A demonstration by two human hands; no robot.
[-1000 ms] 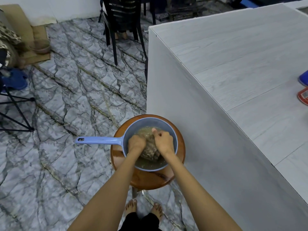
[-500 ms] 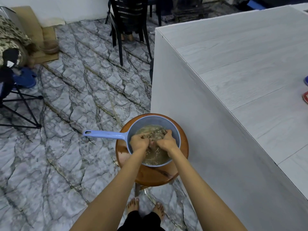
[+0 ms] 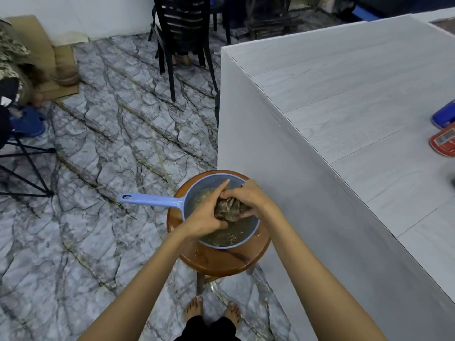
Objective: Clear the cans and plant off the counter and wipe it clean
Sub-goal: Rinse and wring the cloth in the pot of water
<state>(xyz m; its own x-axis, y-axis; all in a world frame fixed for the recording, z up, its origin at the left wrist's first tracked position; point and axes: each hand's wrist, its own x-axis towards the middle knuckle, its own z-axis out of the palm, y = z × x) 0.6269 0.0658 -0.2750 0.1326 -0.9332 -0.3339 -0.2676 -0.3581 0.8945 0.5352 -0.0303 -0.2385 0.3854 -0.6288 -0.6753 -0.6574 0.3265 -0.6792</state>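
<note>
Where the hands meet (head view): over a blue dipper [image 3: 209, 184] standing on a round wooden stool [image 3: 221, 265], just beside the white side wall of the table [image 3: 344, 107].
Left hand [image 3: 205, 217]: grip closed on a wet brownish cloth [image 3: 227, 210] from the left, with the index finger stretched straight and the other fingers curled under the wad.
Right hand [image 3: 248, 196]: grip closed on the same cloth from the right, fingers wrapped over its top and far side.
Cloth: bunched between both hands above murky water [image 3: 229, 236] in the dipper's bowl; whether its underside touches the water cannot be told.
Dipper handle: points left, past the stool's rim.
Cans: a blue can [image 3: 444, 116] and a red can [image 3: 443, 143] on the table top at the right frame edge, near each other, both cut off, well apart from the hands.
Floor [image 3: 98, 148]: grey marble pattern, with bare feet [image 3: 194, 307] below the stool and a black chair [image 3: 182, 33] at the far end.
</note>
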